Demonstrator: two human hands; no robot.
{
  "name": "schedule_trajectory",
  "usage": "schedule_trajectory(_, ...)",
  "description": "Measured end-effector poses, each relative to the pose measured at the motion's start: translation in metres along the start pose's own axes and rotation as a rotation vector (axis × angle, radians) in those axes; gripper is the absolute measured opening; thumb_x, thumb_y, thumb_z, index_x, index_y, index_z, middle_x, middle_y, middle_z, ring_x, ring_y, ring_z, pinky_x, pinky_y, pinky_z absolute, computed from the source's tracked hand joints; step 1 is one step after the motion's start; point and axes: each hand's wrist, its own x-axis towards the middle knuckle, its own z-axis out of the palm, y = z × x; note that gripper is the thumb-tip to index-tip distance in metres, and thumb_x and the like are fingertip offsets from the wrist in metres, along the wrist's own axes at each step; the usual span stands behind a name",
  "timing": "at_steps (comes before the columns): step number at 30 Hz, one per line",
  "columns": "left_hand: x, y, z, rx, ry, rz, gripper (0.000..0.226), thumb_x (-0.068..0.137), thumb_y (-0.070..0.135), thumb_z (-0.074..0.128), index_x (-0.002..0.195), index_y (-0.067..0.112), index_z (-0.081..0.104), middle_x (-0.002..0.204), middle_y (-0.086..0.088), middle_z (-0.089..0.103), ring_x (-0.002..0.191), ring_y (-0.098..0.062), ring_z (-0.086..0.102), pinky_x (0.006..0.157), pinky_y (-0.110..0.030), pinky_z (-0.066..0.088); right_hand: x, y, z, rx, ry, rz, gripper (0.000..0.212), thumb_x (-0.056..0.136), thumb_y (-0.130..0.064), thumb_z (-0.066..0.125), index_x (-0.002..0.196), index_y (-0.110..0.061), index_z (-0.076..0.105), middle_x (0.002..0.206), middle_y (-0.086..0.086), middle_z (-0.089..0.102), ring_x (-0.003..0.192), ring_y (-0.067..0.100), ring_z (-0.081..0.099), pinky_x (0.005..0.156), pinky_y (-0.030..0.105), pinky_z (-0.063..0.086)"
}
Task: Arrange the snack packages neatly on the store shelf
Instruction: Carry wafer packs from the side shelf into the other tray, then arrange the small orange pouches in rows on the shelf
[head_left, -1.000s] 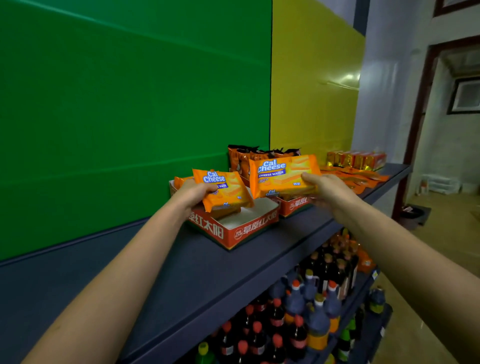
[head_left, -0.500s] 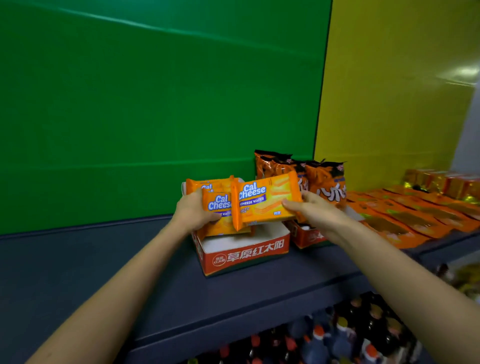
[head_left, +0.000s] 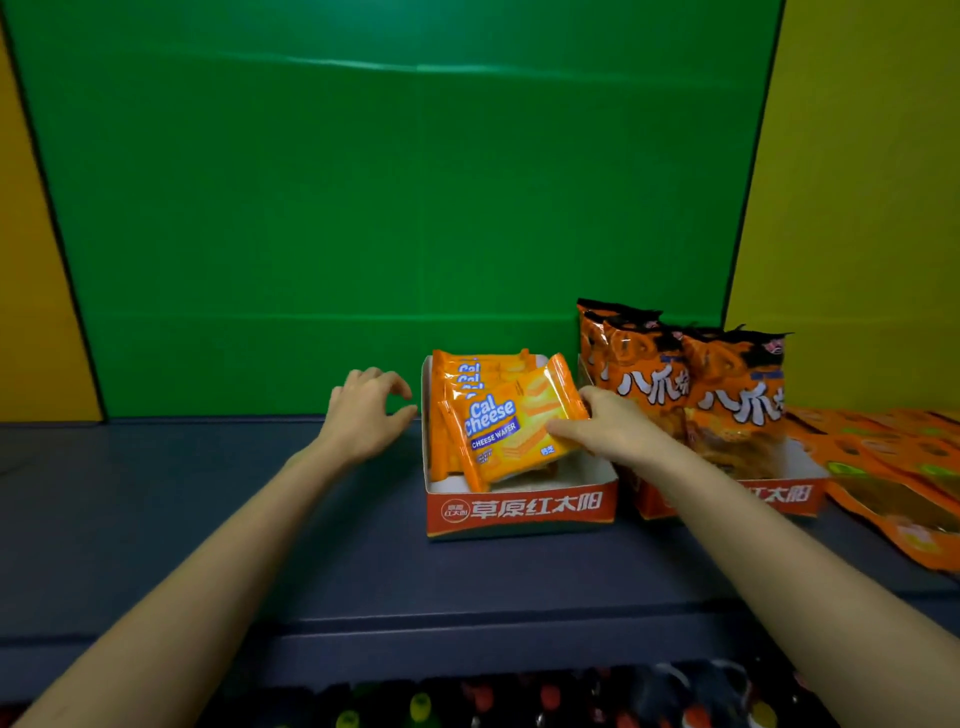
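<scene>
A: Right hand (head_left: 610, 434), fingers first?
B: Pinched on the right end of the front Cal Cheese wafer pack (head_left: 511, 434), thumb across the face, other fingers hidden behind. Pack tilted, lower edge down inside the red-and-white display carton (head_left: 519, 512), upper corner leaning right. Probably held so to steer it upright against the row.

A: Left hand (head_left: 366, 413)?
B: Fingers spread and curled, gripping nothing. Poised just beside the carton's left wall, not clearly touching it. Likely ready to brace the carton or square up the row.

A: Row behind the held pack?
B: Further Cal Cheese packs (head_left: 475, 371), standing on edge toward the back-left of the same carton, tops only in view. Count uncertain.

A: Neighbouring stock?
B: Second red carton (head_left: 769, 496) close by on the right, holding upright orange snack bags (head_left: 727, 395) with white characters. Flat orange pouches (head_left: 893, 488) spread loose farther right. All on the dark shelf board (head_left: 208, 519). Bottle caps (head_left: 421, 706) blurred on the tier below.

A: Obstructions?
B: Upright bags close behind the right hand, little elbow room that side. Free space at the carton's front.
</scene>
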Motion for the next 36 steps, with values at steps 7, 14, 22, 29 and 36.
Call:
schedule_trajectory(7,-0.015,-0.022,-0.008,0.020,0.031,-0.049,0.027,0.090,0.025,0.057,0.110,0.008,0.062,0.120,-0.014,0.058,0.117,-0.031,0.047,0.099,-0.039,0.036,0.008,0.003,0.014,-0.152,-0.005,-0.001,0.044,0.086,-0.044,0.060,0.119,-0.016,0.057,0.121,0.006,0.064,0.109,0.024,0.061,0.097,0.041,0.048)
schedule_trajectory(14,-0.032,-0.037,-0.018,0.032,0.008,-0.065,0.025,0.091,0.026,0.055,0.108,0.009,0.061,0.118,-0.009,0.063,0.112,-0.026,0.055,0.094,-0.037,0.045,0.007,0.002,0.030,-0.424,0.136,-0.073,0.057,0.079,-0.044,0.068,0.122,-0.011,0.050,0.125,0.008,0.056,0.116,0.026,0.051,0.098,0.037,0.042)
schedule_trajectory(22,-0.068,-0.073,-0.043,0.292,0.060,-0.107,0.025,0.094,0.032,0.048,0.108,0.014,0.056,0.115,-0.003,0.064,0.104,-0.024,0.059,0.080,-0.033,0.046,0.008,-0.054,0.049,-0.362,0.242,-0.514,0.042,0.088,-0.030,0.057,0.127,-0.016,0.051,0.129,0.005,0.053,0.122,0.024,0.044,0.103,0.036,0.034)
schedule_trajectory(29,-0.137,-0.148,-0.111,0.473,0.122,-0.213,0.024,0.095,0.033,0.045,0.104,0.014,0.055,0.111,-0.003,0.065,0.099,-0.027,0.061,0.076,-0.033,0.046,-0.008,-0.158,0.132,-0.368,0.042,-0.770,0.036,0.090,-0.031,0.052,0.124,-0.018,0.054,0.124,0.001,0.059,0.118,0.022,0.052,0.096,0.036,0.044)
schedule_trajectory(36,-0.227,-0.243,-0.192,0.589,0.084,-0.417,0.025,0.094,0.037,0.044,0.102,0.015,0.054,0.108,-0.004,0.065,0.098,-0.027,0.060,0.074,-0.034,0.045,-0.047,-0.261,0.238,-0.316,-0.164,-0.900,0.035,0.093,-0.035,0.052,0.126,-0.022,0.051,0.128,-0.004,0.056,0.118,0.017,0.052,0.093,0.036,0.047)
